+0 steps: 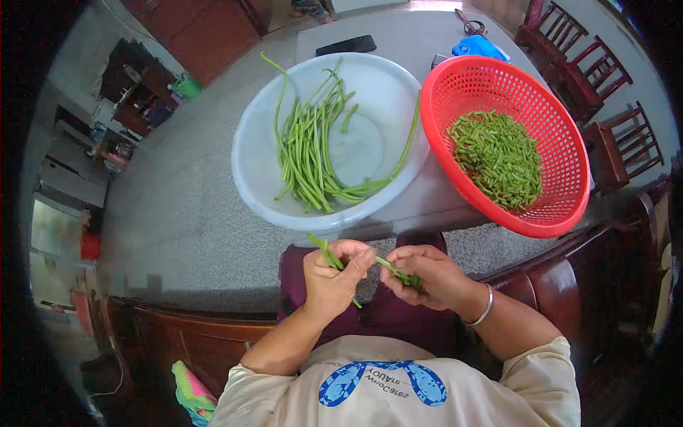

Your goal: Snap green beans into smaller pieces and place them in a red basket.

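Note:
My left hand (335, 272) grips a green long bean (332, 257), with thumb and forefinger pinched near one end. Close beside it, my right hand (427, 275) holds several short bean pieces (408, 279) in its curled fingers, and a pale stalk end sticks out towards the left thumb. Both hands are above my lap, in front of the table edge. Past them, a white plastic basin (256, 176) holds a bundle of whole long beans (309, 155). To its right, a red plastic colander (573, 160) contains a heap of short-cut bean pieces (499, 160).
Behind the basin on the grey table (320, 40) lies a black flat object (346, 45). A blue plastic packet (480, 48) sits behind the colander. Wooden chairs (592, 74) line the right wall. Under me is a wooden bench (203, 331). Part of a person (312, 8) shows at the far doorway.

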`<state>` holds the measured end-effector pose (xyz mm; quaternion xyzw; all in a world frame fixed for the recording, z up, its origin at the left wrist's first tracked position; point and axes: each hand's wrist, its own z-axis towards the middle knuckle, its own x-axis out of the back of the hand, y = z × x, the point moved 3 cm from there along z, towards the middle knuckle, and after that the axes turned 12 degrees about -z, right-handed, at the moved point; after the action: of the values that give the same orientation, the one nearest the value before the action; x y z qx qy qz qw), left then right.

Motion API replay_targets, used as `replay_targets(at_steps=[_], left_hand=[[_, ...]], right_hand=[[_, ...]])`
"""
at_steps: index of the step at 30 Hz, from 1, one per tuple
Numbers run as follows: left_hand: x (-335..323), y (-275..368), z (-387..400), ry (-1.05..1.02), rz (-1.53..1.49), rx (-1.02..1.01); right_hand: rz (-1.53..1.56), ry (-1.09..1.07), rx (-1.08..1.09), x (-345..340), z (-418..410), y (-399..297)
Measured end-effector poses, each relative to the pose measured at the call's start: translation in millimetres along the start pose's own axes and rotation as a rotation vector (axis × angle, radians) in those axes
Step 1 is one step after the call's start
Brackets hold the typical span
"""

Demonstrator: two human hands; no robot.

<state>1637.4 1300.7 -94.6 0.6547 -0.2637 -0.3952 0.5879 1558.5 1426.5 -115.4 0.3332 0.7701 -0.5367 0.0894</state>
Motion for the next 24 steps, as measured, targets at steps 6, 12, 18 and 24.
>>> replay_targets(at_steps=[6, 12, 18, 24], left_hand=[[-6, 0, -3, -0.030, 0.000, -0.031], [-3, -2, -1, -0.010, -0.043, 0.033], [-2, -3, -1, -0.035, -0.039, 0.006], [-8, -10, -2, -0.074, -0.196, 0.030]], right_hand=[[0.010, 0.038, 0.053, 7, 4, -1], [0.065, 0.061, 0.071, 6, 2, -2], [-0.011, 0.003, 0.047, 3, 4, -2], [0.015, -0.024, 0.046, 3, 3, -2]])
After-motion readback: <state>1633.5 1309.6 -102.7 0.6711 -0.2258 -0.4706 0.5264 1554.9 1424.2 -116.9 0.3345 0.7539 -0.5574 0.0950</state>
